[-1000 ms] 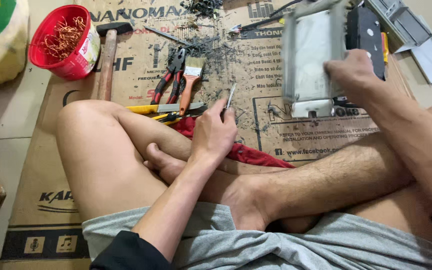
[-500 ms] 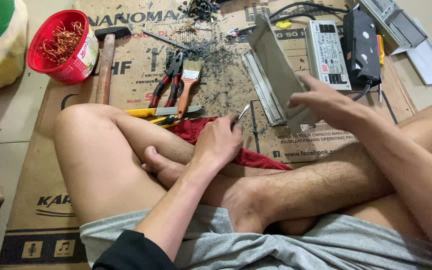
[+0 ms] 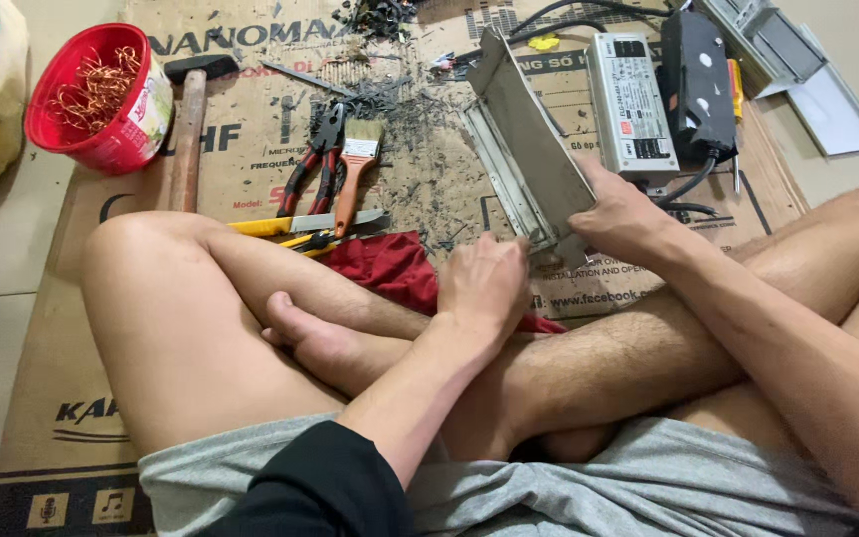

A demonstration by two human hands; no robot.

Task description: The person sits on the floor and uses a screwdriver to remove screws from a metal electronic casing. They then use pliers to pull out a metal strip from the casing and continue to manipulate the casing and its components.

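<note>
Left hand [image 3: 484,283]: my grip is curled shut at the near end of the metal cover [image 3: 534,164]; a small tool may be inside my fist, but my fingers hide it and I cannot tell.
Right hand [image 3: 628,219]: my grip is clamped on the cover's near right edge, holding it tilted up off the cardboard sheet [image 3: 251,129].
Where the cover is: centre of the scene, just beyond my crossed legs, its far end leaning toward the grey power unit [image 3: 628,104] and the black box [image 3: 698,80] on the right.
Risk, edges: the cover looks like thin sheet metal; if it slips in my right grip, I judge the edge could cut my palm or drop on my shin.
Risk, left hand: if I push hard at the corner and it gives suddenly, my knuckles could run into the metal.
Risk, debris: dark shavings [image 3: 390,99] litter the cardboard near my bare legs and could scratch.
Count, striking and cutting tools: one hammer [image 3: 189,139], one pair of red-handled pliers [image 3: 315,159], one paintbrush [image 3: 352,174], one yellow-handled tool [image 3: 300,227].
Count, other: one red bucket [image 3: 101,99] of copper wire at far left, one red cloth [image 3: 390,268] by my knee.
</note>
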